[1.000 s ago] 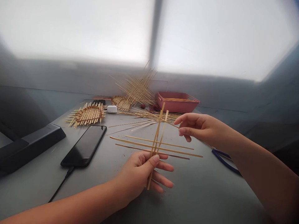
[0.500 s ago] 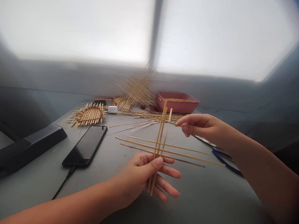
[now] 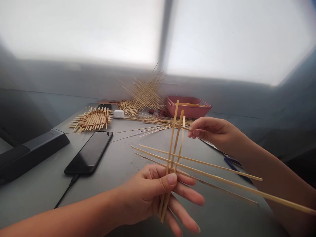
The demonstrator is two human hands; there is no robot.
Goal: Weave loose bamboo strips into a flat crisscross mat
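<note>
**Open lattice of flat, straw-coloured, bamboo-like strips (image 3: 173, 131) in the left hand (image 3: 156, 184); narrow tan strip (image 3: 188, 129) in the right hand (image 3: 211, 128)**

In the head view, the narrow tan strip lies at the upper right of the lattice, level with the upper part of its upright strips and beyond the left thumb. Its long axis runs sideways, sloping slightly down towards the right fingertips, so it points across the uprights. The right hand is the nearer to that upper part, pinching the strip between thumb and forefinger; where its far end lies cannot be told against the tangled pale strips (image 3: 150, 121) behind.

The left hand pinches the lattice just below its crossing, thumb in front, the other fingers spread. The lattice hangs above the smooth grey table (image 3: 119, 154): three uprights, close together, cross three longer strips that slant down to the right, one passing out of the frame. Its weave looks loose, its ends uneven.
</note>
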